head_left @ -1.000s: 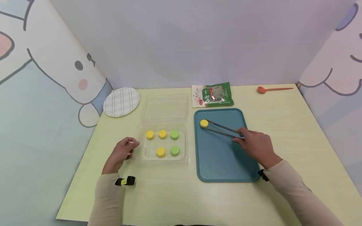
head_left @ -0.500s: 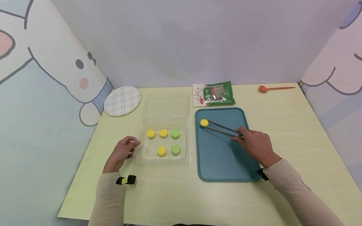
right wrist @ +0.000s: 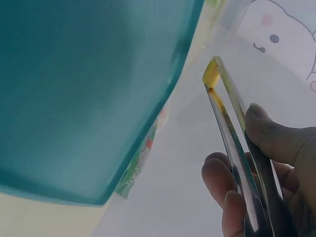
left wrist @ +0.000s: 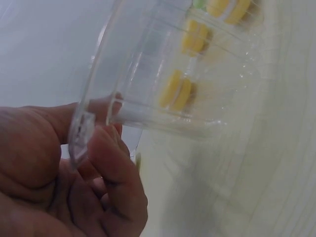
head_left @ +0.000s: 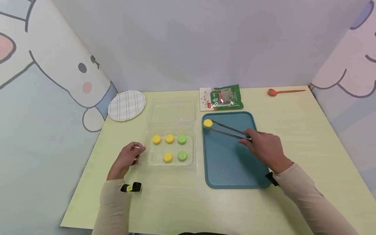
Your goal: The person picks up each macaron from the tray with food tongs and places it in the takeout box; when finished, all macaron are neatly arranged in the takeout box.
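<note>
My right hand [head_left: 265, 150] grips metal tongs [head_left: 227, 129], thumb on one arm and fingers on the other. Between the tong tips is a yellow macaron [head_left: 208, 123], over the far left corner of the blue tray [head_left: 235, 182]; the right wrist view shows it above the tray's edge. My left hand [head_left: 127, 158] pinches the left edge of a clear plastic clamshell box [head_left: 192, 164], its rim between thumb and finger in the left wrist view. Inside lie three yellow macarons [head_left: 168, 157] and two green macarons [head_left: 182, 155]. The box's lid [head_left: 173, 111] is folded back, away from me.
Behind the tray lies a green and white packet [head_left: 221, 98]. A checked plate [head_left: 127, 106] sits at the back left, and a red spoon [head_left: 273, 92] at the back right. Walls rise along the table's back and sides.
The tongs with the yellow macaron have shifted slightly left and away from me, toward the tray's far left corner. My left hand stays at the box's edge.
</note>
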`<state>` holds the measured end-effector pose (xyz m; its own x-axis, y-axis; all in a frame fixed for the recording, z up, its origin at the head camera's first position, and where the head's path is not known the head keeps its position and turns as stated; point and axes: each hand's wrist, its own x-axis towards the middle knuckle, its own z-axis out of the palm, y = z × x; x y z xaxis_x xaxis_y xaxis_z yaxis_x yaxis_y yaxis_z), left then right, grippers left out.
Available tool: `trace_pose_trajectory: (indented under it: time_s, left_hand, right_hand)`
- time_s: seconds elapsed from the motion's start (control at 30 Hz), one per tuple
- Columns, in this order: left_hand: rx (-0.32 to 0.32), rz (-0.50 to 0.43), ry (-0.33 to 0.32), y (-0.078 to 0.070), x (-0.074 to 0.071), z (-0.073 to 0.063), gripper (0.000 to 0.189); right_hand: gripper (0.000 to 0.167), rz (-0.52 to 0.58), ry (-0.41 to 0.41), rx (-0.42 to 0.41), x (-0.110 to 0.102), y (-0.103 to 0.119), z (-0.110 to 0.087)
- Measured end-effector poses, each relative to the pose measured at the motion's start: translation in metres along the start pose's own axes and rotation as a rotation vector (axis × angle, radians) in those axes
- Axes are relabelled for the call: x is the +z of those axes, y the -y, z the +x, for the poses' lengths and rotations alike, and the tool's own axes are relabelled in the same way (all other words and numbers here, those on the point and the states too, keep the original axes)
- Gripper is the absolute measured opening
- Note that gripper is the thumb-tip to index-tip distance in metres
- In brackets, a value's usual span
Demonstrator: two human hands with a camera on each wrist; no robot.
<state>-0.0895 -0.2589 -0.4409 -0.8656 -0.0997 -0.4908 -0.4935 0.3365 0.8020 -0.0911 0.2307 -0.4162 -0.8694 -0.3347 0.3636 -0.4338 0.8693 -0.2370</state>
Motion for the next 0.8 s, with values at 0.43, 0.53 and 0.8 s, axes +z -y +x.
trace_pose_trajectory:
  time_s: [0.43,0.53,0.8]
  left_hand:
    - [0.011,0.001,0.003,0.0,-0.001,0.001,0.025]
    - [0.013,0.002,0.001,0.0,0.0,0.001,0.024]
    - [0.015,0.002,-0.001,0.002,-0.001,0.001,0.024]
  right_hand:
    - [0.038,0.04,-0.025,-0.054,0.001,0.024,0.015]
    - [0.038,0.055,-0.005,-0.066,0.004,0.03,0.017]
    - [0.039,0.096,0.014,-0.132,0.009,0.048,0.024]
